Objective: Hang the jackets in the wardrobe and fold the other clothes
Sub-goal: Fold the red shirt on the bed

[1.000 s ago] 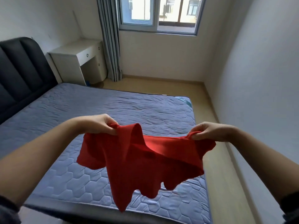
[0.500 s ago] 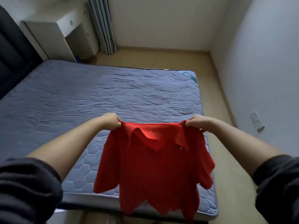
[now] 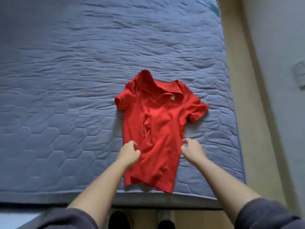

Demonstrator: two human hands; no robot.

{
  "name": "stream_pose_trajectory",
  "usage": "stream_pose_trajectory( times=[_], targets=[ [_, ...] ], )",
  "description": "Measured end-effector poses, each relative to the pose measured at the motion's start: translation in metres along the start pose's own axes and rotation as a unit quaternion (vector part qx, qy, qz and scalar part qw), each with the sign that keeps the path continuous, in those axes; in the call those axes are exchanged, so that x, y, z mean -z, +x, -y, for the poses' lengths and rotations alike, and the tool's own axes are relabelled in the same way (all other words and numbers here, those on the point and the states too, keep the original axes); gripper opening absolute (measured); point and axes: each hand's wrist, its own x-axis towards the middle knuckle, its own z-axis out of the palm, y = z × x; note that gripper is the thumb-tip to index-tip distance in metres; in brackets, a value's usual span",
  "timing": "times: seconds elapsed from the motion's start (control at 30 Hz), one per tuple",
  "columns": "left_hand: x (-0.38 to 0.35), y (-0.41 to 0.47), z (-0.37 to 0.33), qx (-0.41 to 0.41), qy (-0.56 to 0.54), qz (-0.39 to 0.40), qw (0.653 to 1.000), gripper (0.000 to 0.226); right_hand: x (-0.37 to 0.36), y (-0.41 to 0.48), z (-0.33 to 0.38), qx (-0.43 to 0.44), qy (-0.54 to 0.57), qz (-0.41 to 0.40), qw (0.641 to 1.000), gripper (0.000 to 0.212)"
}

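A red short-sleeved polo shirt (image 3: 158,129) lies spread on the blue quilted mattress (image 3: 66,96), collar away from me and hem at the near edge. A crease runs down its middle. My left hand (image 3: 129,153) hovers over the shirt's left side edge with thumb and fingers loosely curled and nothing pinched between them. At the shirt's right side edge, my right hand (image 3: 192,149) is curled the same way and sits just off the cloth. Both forearms are bare, with dark sleeves pushed up.
The mattress stretches far to the left and away from me. A strip of beige floor (image 3: 237,80) and a pale wall with a socket (image 3: 299,75) run along the right. My dark shoes (image 3: 118,219) show below the bed's near edge.
The shirt, held up in the air by its shoulders before, now lies flat on the mattress. Both hands have let go and moved down to its sides. My view has tilted downward.
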Motion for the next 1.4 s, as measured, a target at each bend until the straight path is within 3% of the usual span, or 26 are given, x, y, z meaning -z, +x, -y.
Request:
stream_pose_trajectory(
  times=[0.17, 0.33, 0.53, 0.63, 0.73, 0.9, 1.17, 1.4],
  targets=[
    [-0.062, 0.010, 0.075, 0.105, 0.007, 0.009, 0.994, 0.036, -0.094, -0.003, -0.054, -0.097, 0.008, 0.081, 0.992, 0.038],
    [-0.098, 0.024, 0.116, 0.184, -0.010, 0.023, 0.983, 0.041, -0.160, 0.003, -0.068, -0.202, 0.119, 0.115, 0.965, 0.054],
    [-0.115, 0.028, 0.130, 0.178, -0.018, 0.030, 0.983, 0.024, -0.188, -0.003, -0.082, -0.229, 0.216, 0.170, 0.934, 0.039],
    [-0.098, 0.013, 0.135, 0.196, -0.045, 0.015, 0.980, 0.017, -0.160, -0.015, -0.112, -0.218, 0.167, 0.128, 0.953, 0.034],
    [-0.068, -0.008, 0.144, 0.207, -0.011, -0.014, 0.978, 0.020, -0.106, -0.026, -0.146, -0.209, 0.036, 0.061, 0.975, 0.028],
    [-0.049, -0.025, 0.161, 0.207, 0.039, -0.013, 0.978, 0.025, -0.061, -0.027, -0.174, -0.204, -0.051, -0.005, 0.978, 0.020],
    [-0.082, -0.007, 0.170, 0.237, 0.117, 0.040, 0.964, 0.030, -0.125, -0.016, -0.190, -0.253, -0.059, 0.081, 0.962, 0.028],
    [-0.070, -0.015, 0.175, 0.261, 0.184, 0.093, 0.943, 0.029, -0.120, -0.021, -0.188, -0.305, -0.109, 0.112, 0.939, 0.005]
  ],
)
